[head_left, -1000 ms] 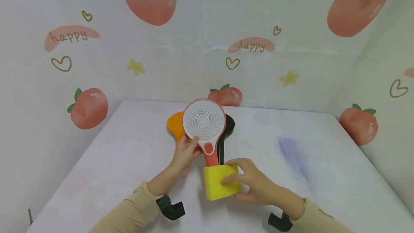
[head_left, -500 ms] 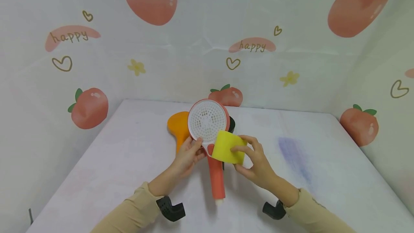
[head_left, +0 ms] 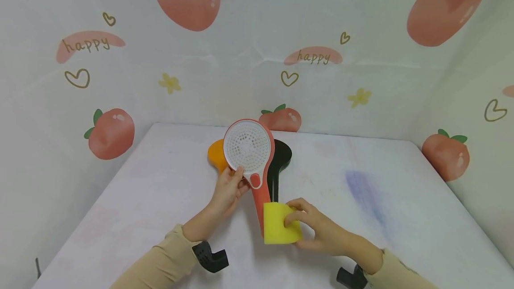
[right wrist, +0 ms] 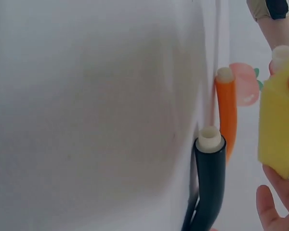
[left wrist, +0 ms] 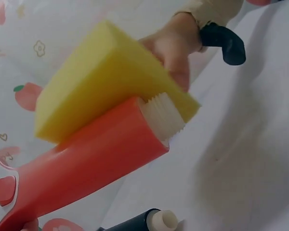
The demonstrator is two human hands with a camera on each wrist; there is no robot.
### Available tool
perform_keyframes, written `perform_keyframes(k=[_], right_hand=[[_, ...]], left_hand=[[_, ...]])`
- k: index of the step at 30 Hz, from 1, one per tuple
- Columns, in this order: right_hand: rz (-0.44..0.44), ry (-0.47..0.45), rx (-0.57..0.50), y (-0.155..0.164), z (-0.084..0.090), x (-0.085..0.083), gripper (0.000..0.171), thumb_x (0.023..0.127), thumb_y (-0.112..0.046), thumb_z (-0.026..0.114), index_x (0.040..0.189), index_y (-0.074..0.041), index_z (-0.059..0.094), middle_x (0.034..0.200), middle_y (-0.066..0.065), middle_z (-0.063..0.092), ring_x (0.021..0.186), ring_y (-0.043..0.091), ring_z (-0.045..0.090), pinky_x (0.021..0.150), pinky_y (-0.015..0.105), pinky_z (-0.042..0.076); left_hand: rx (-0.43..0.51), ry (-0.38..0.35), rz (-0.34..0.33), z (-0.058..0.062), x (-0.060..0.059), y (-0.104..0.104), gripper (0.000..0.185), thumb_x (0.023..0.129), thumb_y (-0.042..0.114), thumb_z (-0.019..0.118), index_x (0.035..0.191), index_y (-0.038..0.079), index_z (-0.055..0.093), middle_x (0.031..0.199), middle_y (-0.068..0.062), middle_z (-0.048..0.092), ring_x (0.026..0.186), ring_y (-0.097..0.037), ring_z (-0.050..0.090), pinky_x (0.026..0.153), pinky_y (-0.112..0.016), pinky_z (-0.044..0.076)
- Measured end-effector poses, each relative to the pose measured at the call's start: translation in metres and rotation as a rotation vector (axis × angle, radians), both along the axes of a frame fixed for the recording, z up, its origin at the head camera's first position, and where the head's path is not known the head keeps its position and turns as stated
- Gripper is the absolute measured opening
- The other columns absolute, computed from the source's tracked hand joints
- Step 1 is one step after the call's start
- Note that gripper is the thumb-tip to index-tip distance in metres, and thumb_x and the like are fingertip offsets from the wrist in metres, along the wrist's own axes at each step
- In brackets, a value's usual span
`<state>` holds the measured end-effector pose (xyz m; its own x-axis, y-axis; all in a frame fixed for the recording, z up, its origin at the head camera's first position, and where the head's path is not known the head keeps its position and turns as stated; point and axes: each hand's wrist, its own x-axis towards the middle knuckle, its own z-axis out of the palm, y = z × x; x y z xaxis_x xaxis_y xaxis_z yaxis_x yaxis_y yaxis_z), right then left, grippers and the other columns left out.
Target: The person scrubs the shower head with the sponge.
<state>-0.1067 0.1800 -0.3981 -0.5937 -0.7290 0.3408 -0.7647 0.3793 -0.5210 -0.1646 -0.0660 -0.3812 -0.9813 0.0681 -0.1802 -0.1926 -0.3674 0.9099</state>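
My left hand (head_left: 228, 191) pinches a red shower head (head_left: 247, 146) with a white spray face at its neck, holding it tilted above the table, spray face toward me. A yellow sponge (head_left: 276, 231) is gripped between the thumb and fingers of my right hand (head_left: 319, 229). In the left wrist view the sponge (left wrist: 94, 82) lies along the red handle (left wrist: 96, 161), close to its white threaded end (left wrist: 163, 118). Behind the red one, an orange shower head (head_left: 215, 155) shows at left and a black shower head (head_left: 282, 155) at right, both partly hidden.
The white table (head_left: 140, 217) runs back to a fruit-printed backdrop (head_left: 241, 75). A bluish smudge (head_left: 363, 195) marks the tabletop at right. In the right wrist view, the orange handle (right wrist: 226, 108) and black handle (right wrist: 209, 180) stand side by side.
My right hand has carried the sponge from the handle's base up to the neck, then back down to the lower handle. The red shower head swung right, then back left, uncovering more of the black one.
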Motion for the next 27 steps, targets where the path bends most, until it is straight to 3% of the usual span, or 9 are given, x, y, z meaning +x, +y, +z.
perform_keyframes(k=[4, 8, 12, 18, 22, 27], right_hand=[[0.009, 0.039, 0.022, 0.002, 0.0, 0.002, 0.05, 0.072, -0.005, 0.075, 0.111, -0.024, 0.051, 0.125, 0.004, 0.045, 0.11, 0.018, 0.046, 0.089, 0.032, 0.051], [-0.052, 0.074, 0.015, 0.0, 0.002, -0.002, 0.05, 0.071, -0.006, 0.076, 0.11, -0.025, 0.051, 0.125, 0.003, 0.045, 0.11, 0.018, 0.045, 0.089, 0.033, 0.051], [-0.102, 0.122, -0.062, -0.006, 0.005, -0.01, 0.05, 0.07, -0.005, 0.076, 0.11, -0.022, 0.052, 0.124, 0.006, 0.046, 0.11, 0.02, 0.047, 0.09, 0.032, 0.051], [-0.177, 0.169, -0.216, -0.013, 0.002, -0.022, 0.049, 0.069, 0.004, 0.074, 0.109, -0.015, 0.053, 0.124, 0.01, 0.045, 0.115, 0.018, 0.046, 0.096, 0.025, 0.048], [-0.192, 0.117, -0.232, -0.014, 0.0, -0.02, 0.046, 0.071, 0.003, 0.072, 0.109, -0.015, 0.053, 0.126, 0.009, 0.044, 0.119, 0.016, 0.043, 0.099, 0.022, 0.045], [-0.172, 0.133, -0.225, -0.015, 0.0, -0.017, 0.046, 0.07, 0.003, 0.071, 0.108, -0.015, 0.053, 0.126, 0.01, 0.044, 0.116, 0.017, 0.044, 0.096, 0.025, 0.046]], left_hand=[[0.004, -0.009, 0.016, 0.001, -0.001, -0.001, 0.041, 0.101, 0.016, 0.038, 0.137, 0.0, 0.029, 0.121, -0.012, 0.054, 0.087, -0.007, 0.062, 0.086, -0.027, 0.055], [0.022, 0.011, 0.002, 0.001, 0.0, -0.001, 0.04, 0.101, 0.016, 0.039, 0.136, -0.001, 0.029, 0.11, -0.004, 0.058, 0.084, -0.006, 0.062, 0.08, -0.022, 0.056], [0.023, 0.038, -0.066, 0.001, 0.004, 0.001, 0.04, 0.101, 0.015, 0.037, 0.137, -0.001, 0.03, 0.104, 0.004, 0.059, 0.083, -0.005, 0.061, 0.076, -0.018, 0.055], [0.036, 0.017, -0.161, 0.0, 0.007, 0.005, 0.04, 0.102, 0.016, 0.033, 0.141, 0.006, 0.029, 0.112, 0.003, 0.056, 0.088, -0.006, 0.058, 0.078, -0.017, 0.054], [0.039, 0.008, -0.198, 0.0, 0.007, 0.004, 0.041, 0.103, 0.018, 0.033, 0.142, 0.009, 0.029, 0.115, 0.002, 0.056, 0.089, -0.006, 0.058, 0.079, -0.017, 0.054], [0.011, 0.032, -0.251, -0.002, 0.008, 0.004, 0.043, 0.103, 0.018, 0.032, 0.144, 0.012, 0.026, 0.113, 0.001, 0.056, 0.088, -0.006, 0.058, 0.08, -0.017, 0.054]])
